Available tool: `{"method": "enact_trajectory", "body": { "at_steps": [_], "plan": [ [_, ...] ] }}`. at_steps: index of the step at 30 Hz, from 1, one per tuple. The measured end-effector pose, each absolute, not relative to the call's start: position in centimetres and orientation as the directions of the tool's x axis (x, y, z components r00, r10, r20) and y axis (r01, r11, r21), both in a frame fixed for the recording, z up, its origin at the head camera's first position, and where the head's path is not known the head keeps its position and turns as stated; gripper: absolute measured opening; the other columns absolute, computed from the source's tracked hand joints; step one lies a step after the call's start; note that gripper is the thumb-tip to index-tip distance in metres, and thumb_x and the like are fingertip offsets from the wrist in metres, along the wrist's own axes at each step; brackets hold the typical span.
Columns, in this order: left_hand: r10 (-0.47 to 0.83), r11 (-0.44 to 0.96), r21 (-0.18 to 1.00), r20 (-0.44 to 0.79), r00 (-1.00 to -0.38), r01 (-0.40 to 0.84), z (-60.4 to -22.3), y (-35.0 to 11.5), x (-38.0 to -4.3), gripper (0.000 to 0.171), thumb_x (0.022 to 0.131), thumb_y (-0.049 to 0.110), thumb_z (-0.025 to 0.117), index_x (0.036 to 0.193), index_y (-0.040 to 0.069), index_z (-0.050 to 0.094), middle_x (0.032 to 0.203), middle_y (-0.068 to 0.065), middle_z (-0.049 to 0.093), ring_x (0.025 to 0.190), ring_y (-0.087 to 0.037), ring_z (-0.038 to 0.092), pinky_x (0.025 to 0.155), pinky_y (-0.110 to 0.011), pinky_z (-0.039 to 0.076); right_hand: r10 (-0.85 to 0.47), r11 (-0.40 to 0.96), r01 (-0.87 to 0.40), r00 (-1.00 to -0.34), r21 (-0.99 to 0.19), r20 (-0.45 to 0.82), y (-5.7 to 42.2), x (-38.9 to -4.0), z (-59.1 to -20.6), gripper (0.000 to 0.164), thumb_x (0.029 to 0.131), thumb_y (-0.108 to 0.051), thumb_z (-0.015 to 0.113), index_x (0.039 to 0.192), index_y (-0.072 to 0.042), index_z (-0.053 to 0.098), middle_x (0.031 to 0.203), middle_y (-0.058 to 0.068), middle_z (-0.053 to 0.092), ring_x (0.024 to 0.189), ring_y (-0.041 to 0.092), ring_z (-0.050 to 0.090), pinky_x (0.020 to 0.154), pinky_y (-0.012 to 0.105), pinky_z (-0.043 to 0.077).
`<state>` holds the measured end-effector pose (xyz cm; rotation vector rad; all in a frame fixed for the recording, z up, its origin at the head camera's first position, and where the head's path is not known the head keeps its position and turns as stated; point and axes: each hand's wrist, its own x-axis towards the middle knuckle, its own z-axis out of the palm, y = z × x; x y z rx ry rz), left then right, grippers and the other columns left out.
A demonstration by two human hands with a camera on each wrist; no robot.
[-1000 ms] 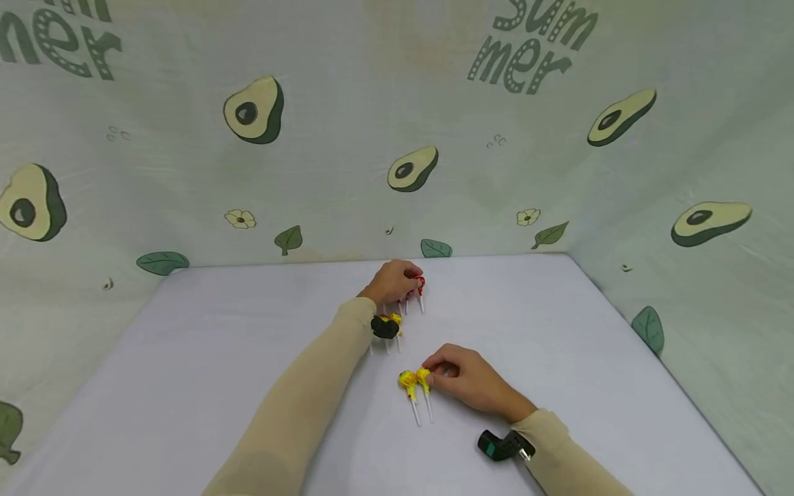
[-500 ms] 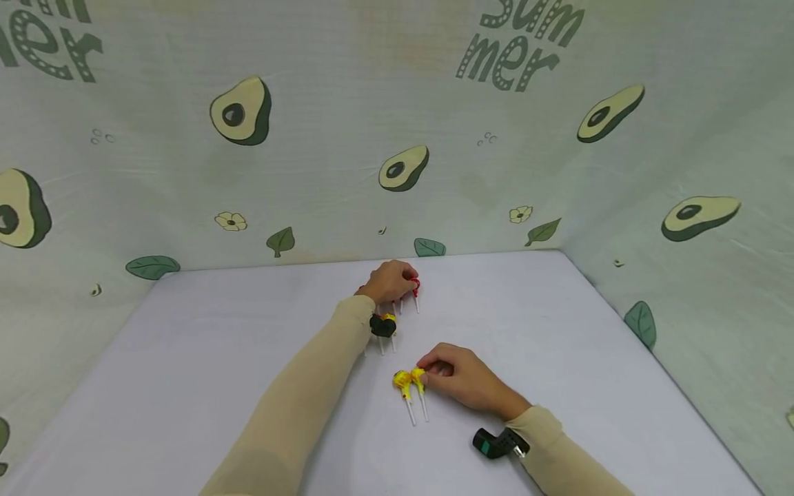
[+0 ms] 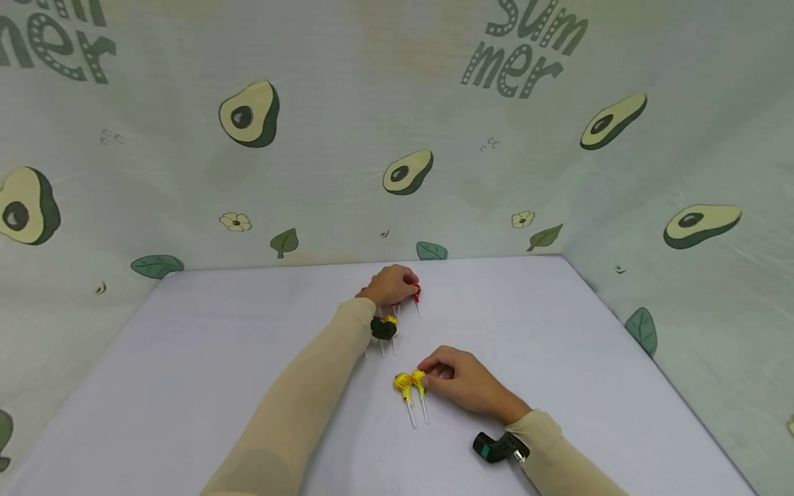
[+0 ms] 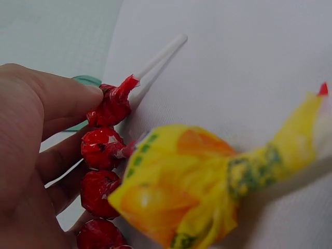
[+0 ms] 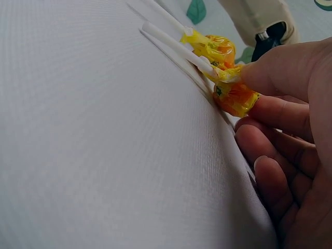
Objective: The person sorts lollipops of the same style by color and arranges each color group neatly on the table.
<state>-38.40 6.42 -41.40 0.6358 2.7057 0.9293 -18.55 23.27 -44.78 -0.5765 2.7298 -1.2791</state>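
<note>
At the far part of the table, my left hand (image 3: 392, 284) pinches a red-wrapped lollipop (image 4: 111, 106) between thumb and fingers. It is the end one of a row of red lollipops (image 4: 99, 193), their round heads side by side against my fingers. Nearer, my right hand (image 3: 468, 382) pinches a yellow lollipop (image 5: 236, 98) by its wrapped head, thumb on top. A second yellow lollipop (image 3: 403, 381) lies just left of it, with both white sticks pointing toward me. My other right fingers curl loosely near the tabletop.
More yellow lollipops (image 3: 390, 319) lie under my left wrist, partly hidden by its black camera (image 3: 383, 328). One yellow head (image 4: 176, 181) looms large in the left wrist view. A printed cloth (image 3: 335, 207) hangs behind the white table (image 3: 205, 358).
The head view has shifted slightly. Both hands stay at nearly the same places, each with its fingers still on its lollipop.
</note>
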Motion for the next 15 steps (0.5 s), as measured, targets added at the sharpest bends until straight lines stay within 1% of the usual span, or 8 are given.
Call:
{"method": "enact_trajectory", "body": {
  "at_steps": [2,7,10,15],
  "plan": [
    [0.458,0.706,0.631,-0.061,-0.887,0.321,-41.4,6.3,-38.4,0.026,0.097,0.026,0.066,0.121,0.016,0.070,0.113,0.001,0.067,0.096,-0.018,0.058,0.089,-0.038,0.047,-0.362,0.589,-0.299,-0.928,-0.751,0.086,23.2,-18.5,-44.8,0.014,0.094,-0.034,0.071,0.106,-0.027,0.072,0.096,-0.013,0.063,0.085,0.011,0.058,0.074,0.025,0.047],
    [0.455,0.688,0.652,-0.044,-0.890,0.319,-41.1,5.6,-38.1,0.025,0.099,0.027,0.063,0.120,0.016,0.070,0.114,0.001,0.067,0.088,-0.017,0.059,0.078,-0.031,0.049,-0.362,0.596,-0.298,-0.929,-0.746,0.082,23.0,-18.4,-44.8,0.014,0.094,-0.033,0.071,0.106,-0.027,0.071,0.097,-0.013,0.063,0.085,0.011,0.058,0.074,0.025,0.047],
    [0.460,0.649,0.691,-0.022,-0.888,0.319,-40.7,5.0,-37.7,0.026,0.099,0.027,0.062,0.121,0.014,0.069,0.115,0.000,0.066,0.086,-0.018,0.060,0.075,-0.030,0.050,-0.360,0.599,-0.300,-0.929,-0.742,0.085,23.0,-18.3,-44.7,0.014,0.094,-0.033,0.071,0.106,-0.027,0.071,0.096,-0.013,0.063,0.084,0.011,0.058,0.074,0.025,0.048],
    [0.447,0.591,0.752,-0.005,-0.895,0.291,-40.0,3.7,-36.8,0.031,0.101,0.028,0.060,0.126,0.012,0.068,0.117,0.000,0.065,0.094,-0.021,0.058,0.083,-0.033,0.053,-0.354,0.606,-0.308,-0.930,-0.733,0.098,23.1,-18.4,-44.7,0.014,0.094,-0.032,0.071,0.106,-0.026,0.071,0.095,-0.013,0.063,0.084,0.010,0.058,0.073,0.025,0.048]
  ]
}}
